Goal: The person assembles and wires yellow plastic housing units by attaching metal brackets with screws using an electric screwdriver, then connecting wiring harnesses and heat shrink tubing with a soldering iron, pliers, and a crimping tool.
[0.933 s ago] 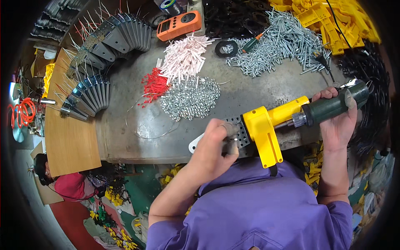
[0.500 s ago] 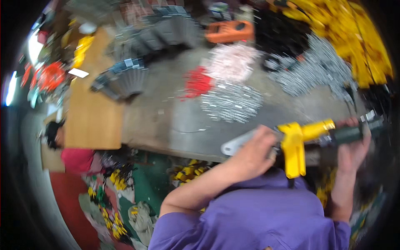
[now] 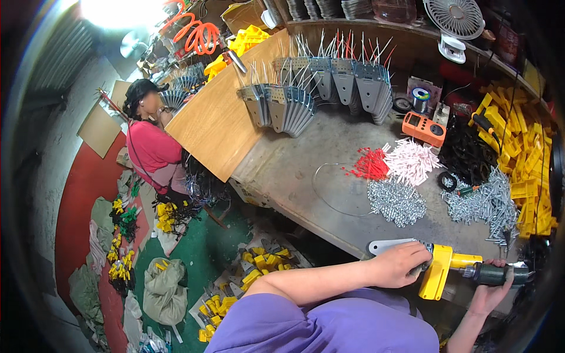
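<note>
My left hand is closed around a flat grey plate with a yellow plastic housing at its right end. The rounded tip of the plate sticks out past my fingers. In my right hand is a dark green electric screwdriver, lying level with its nose toward the yellow housing. Whether its bit touches a screw there I cannot tell. Both hands are at the front edge of the workbench. Loose silver screws lie just beyond them.
Small metal parts, red sleeves and pink-white sleeves are heaped mid-bench. Grey plates with wires stand behind. An orange meter and yellow housings lie right. A person in pink sits left, past a wooden board.
The view has swung, showing more of the left side and the far bench, and is sharper. My hands appear lower in it, still holding the plate with its housing and the screwdriver.
</note>
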The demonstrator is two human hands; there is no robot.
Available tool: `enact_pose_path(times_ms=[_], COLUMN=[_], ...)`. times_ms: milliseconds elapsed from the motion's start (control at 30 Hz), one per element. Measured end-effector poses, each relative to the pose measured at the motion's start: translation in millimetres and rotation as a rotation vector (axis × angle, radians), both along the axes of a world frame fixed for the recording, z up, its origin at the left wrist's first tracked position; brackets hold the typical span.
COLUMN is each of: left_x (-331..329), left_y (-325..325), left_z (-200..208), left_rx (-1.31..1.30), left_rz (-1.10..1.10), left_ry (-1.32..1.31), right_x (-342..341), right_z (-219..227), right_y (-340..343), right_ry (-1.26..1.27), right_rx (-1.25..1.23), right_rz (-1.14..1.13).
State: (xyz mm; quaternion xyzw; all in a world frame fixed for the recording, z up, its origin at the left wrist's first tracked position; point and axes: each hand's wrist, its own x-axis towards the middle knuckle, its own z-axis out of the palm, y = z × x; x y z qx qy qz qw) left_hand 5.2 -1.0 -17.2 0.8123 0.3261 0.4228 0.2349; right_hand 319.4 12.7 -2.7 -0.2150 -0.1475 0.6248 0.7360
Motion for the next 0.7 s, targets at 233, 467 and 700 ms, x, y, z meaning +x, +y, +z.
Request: enact_pose_path(times_ms=[233,467,700], left_x=[4.6,0.2,0.6], left_y=[-3.0,3.7,5.2], left_z=[1.5,-8.2,-10.5], left_rx=[-0.035,0.046,0.003], left_rz=[-0.008,0.043,0.05], left_ry=[-0.036,0.027,-0.028], right_x=[3.3,-15.7,-27.9], right_z=[-5.6,4.3,13.8], right_y=[-12.5,-3.7,0.1], right_ry=[0.043,0.058,0.102], right_rx=[0.01,-0.054,-0.037], right_rz=[0.003,-0.079,-0.07])
